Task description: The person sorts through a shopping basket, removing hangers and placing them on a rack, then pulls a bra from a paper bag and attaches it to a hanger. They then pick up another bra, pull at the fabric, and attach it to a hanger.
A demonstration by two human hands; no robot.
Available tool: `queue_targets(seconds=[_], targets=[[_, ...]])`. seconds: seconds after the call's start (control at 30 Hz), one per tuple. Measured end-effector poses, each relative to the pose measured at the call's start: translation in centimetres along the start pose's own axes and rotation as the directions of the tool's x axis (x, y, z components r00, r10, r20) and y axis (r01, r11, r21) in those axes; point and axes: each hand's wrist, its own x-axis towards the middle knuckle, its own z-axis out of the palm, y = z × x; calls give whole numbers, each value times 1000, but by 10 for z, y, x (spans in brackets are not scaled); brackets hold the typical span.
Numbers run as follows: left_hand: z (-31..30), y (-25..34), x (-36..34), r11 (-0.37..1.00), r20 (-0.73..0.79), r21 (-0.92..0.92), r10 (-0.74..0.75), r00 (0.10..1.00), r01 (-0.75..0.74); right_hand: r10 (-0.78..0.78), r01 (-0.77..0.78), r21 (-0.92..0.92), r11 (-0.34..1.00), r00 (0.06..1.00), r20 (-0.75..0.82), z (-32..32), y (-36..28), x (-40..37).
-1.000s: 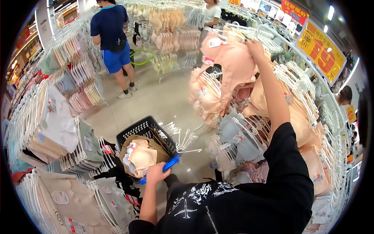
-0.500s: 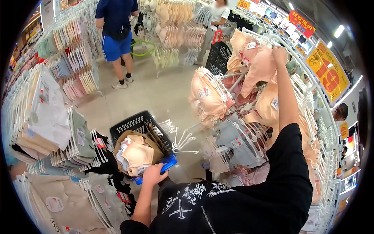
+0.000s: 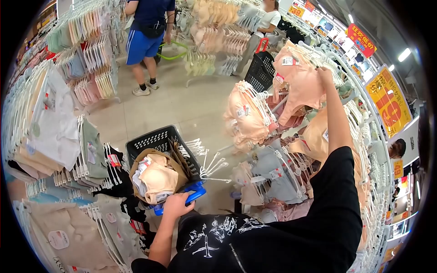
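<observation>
My left hand point(image 3: 178, 205) is wrapped around the blue handle point(image 3: 196, 194) of a black shopping basket cart point(image 3: 157, 138). Inside the cart stands an open cardboard box point(image 3: 183, 176) with a peach bra point(image 3: 157, 178) on top of paler garments. At the upper right, my raised right hand point(image 3: 325, 78) grips the edge of a pink bra point(image 3: 302, 81) at the display rack. A white price tag point(image 3: 289, 60) shows on the pink fabric. My right fingertips are partly hidden.
Several peach bras point(image 3: 246, 110) and grey-blue bras point(image 3: 276, 169) hang on the right rack. White hangers point(image 3: 214, 169) stick out beside the cart. Garment racks point(image 3: 57, 123) line the left. A person in blue shorts point(image 3: 144, 45) stands ahead; another black basket point(image 3: 261, 70) is farther back.
The pink bra has turned so its cup and tag show more fully in my right hand. My left hand stays on the handle. The person in blue shorts appears farther right.
</observation>
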Motion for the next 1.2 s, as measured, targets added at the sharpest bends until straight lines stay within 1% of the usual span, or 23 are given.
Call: queue_targets(seconds=[0.1, 0.2, 0.23, 0.33, 0.43, 0.53, 0.57, 0.6, 0.63, 0.67, 0.73, 0.77, 0.83, 0.87, 0.9, 0.93, 0.97, 1.0, 1.03, 1.07, 1.1, 1.13, 1.2], targets=[[1, 1, 1, 1000, -11, -16, -5, 1000, 5, -6, 5, -36, 999, 1000, -15, 13, 20, 8], [0, 4, 1, 1000, 0, -27, -16, 1000, 16, 76, -94, -259, 961, 994, -78, 15, 28, 11], [-1, 4, 0, 1000, 5, -24, -19, 1000, 19, 184, -192, -364, 911, 981, -56, 6, 21, 4], [-5, 6, 0, 1000, 23, -14, -24, 999, 24, 315, -350, -400, 847, 937, -152, -5, -5, -15], [-3, 6, -1, 999, 50, -2, -41, 998, 41, 375, -398, -415, 818, 916, -141, -3, -10, -16], [-1, 3, -1, 999, 39, 10, -45, 998, 45, 247, -335, -557, 760, 941, -230, 2, -33, -33], [-1, 4, -1, 999, 36, 15, -47, 998, 46, 140, -241, -596, 766, 967, -211, 0, -48, -46], [0, 5, 0, 999, 36, 19, -46, 998, 45, -57, -117, -613, 782, 965, -258, 8, -54, -50], [1, 6, 0, 998, 39, 22, -51, 998, 51, -248, 1, -635, 773, 921, -301, 13, -58, -52], [3, 6, 0, 998, 58, 31, -56, 997, 54, -425, 110, -661, 743, 840, -338, 18, -61, -56], [3, 6, 2, 996, 85, 63, -66, 994, 60, -671, 348, -656, 669, 664, -331, 28, -85, -72], [3, 7, 2, 997, 93, 55, -67, 993, 62, -711, 472, -637, 609, 681, -175, 32, -106, -86], [4, 6, 2, 996, 113, 77, -61, 992, 52, -582, 553, -299, 778, 813, -9, 48, -152, -142], [4, 7, 3, 995, 123, 87, -56, 991, 45, -794, 778, -158, 608, 599, -106, 79, -151, -156], [4, 9, 3, 994, 127, 99, -63, 990, 50, -855, 842, -157, 517, 515, -58, 101, -155, -189], [3, 11, 3, 989, 146, 136, -72, 987, 52, -768, 807, 40, 590, 545, 336, 117, -165, -219], [3, 12, 3, 984, 166, 170, -81, 983, 53, -681, 793, 106, 601, 438, 587, 119, -183, -261], [5, 15, 3, 978, 185, 201, -93, 978, 55, -764, 747, 391, 538, 235, 601, 148, -182, -299], [5, 17, 4, 972, 213, 224, -120, 970, 71, -771, 606, 568, 557, 122, 625, 147, -195, -339], [5, 18, 6, 965, 236, 247, -150, 960, 90, -777, 513, 667, 540, 0, 630, 170, -198, -380], [5, 19, 7, 956, 258, 270, -184, 948, 112, -827, 384, 771, 508, -33, 561, 204, -191, -425], [8, 18, 6, 947, 270, 305, -190, 944, 103, -813, 387, 775, 500, -99, 574, 212, -191, -461], [11, 14, 1, 923, 305, 377, -209, 929, 84, -818, 171, 818, 550, -86, 568, 222, -184, -522]])
